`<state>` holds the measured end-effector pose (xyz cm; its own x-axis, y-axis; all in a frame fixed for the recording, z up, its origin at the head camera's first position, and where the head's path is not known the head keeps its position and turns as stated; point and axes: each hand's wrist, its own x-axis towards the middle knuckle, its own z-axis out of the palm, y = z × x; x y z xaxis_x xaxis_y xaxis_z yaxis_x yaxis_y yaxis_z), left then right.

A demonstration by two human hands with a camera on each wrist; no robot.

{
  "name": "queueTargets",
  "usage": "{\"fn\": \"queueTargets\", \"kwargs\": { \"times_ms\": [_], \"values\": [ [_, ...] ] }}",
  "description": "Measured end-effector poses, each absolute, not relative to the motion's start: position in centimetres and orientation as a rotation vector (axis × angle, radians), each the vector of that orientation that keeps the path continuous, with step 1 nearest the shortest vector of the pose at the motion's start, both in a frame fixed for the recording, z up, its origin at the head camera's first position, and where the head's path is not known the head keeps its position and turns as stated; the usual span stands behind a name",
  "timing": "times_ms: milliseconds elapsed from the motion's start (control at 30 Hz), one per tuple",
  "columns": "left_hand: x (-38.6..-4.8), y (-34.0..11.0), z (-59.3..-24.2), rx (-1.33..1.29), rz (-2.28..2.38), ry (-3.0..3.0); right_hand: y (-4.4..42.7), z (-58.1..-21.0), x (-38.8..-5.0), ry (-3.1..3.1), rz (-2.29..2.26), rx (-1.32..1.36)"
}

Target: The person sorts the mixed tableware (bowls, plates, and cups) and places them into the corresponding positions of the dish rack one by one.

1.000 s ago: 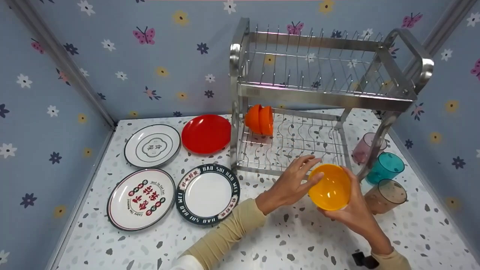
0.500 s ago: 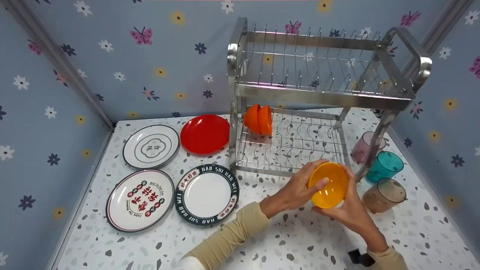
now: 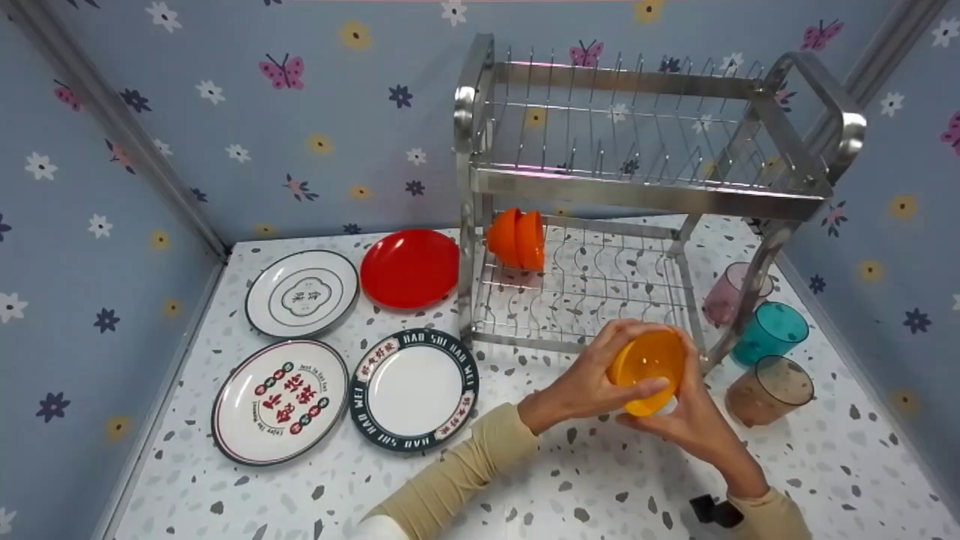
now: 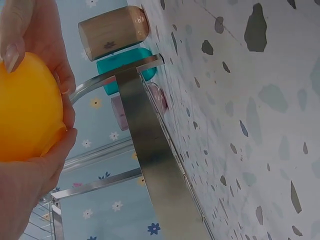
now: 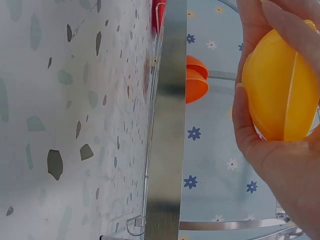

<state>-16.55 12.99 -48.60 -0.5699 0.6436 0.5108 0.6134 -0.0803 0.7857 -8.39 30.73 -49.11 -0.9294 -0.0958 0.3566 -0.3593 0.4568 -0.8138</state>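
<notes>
So the yellow bowl (image 3: 639, 362) is up in the air above the table (image 3: 540, 480), in front of the rack's right-hand front corner, tipped enough that the head camera sees inside. Both hands are on it. The left hand (image 3: 600, 376) has its thumb hooked over the rim with the fingers behind, basically pinching the wall. The right hand (image 3: 694, 421) cups the outside, fingers curled round it.

My guess is the step in hand is turning the bowl between two hands. I'd say the next move calls for a steady tilt from both, without knocking the rack's upright.

The steel dish rack (image 3: 652, 196) stands by the table's back edge. On its lower tier, at the left end, two orange bowls (image 3: 516, 240) sit on their sides, nested.

Right of the rack, toward the table's right edge: pink cup (image 3: 724, 298), teal cup (image 3: 766, 336), brown cup (image 3: 768, 391).

Left of it there's a red plate (image 3: 410, 268) near the back edge, a black-rimmed plate (image 3: 414, 389) in front, a white plate (image 3: 302, 294) toward the back left corner and a red-lettered plate (image 3: 280, 403) nearer the left edge.
</notes>
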Motion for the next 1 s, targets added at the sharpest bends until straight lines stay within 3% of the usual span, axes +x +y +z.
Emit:
{"fn": "queueTargets", "kwargs": {
  "times_ms": [500, 1000],
  "values": [
    [-16.2, 13.3, -48.5, 1.660, 1.634, 2.346, 31.2, -48.9, -8.5, -2.429, 1.537, 0.445],
    [-17.0, 13.2, -48.5, 1.660, 1.595, 2.492, 31.7, -48.5, -8.0, -2.463, 1.510, 0.375]
  ]
}}
